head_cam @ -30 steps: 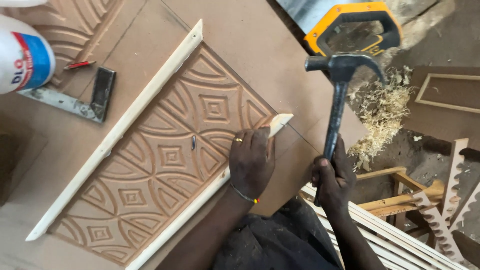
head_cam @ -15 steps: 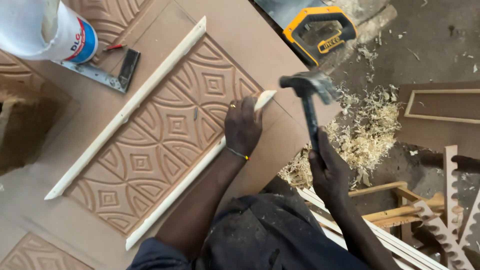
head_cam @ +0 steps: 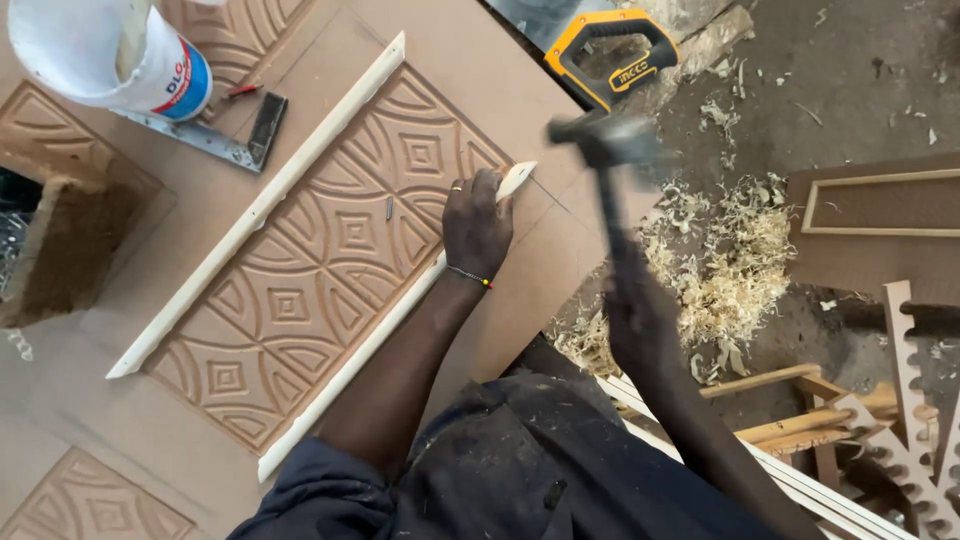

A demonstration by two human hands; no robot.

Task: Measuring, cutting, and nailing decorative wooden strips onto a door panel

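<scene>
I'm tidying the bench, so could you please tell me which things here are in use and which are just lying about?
In use:
left hand pressing the near wooden trim strip
right hand with the hammer
carved panel

Lying about:
try square
white tub
yellow-handled handsaw
wood shavings
</scene>
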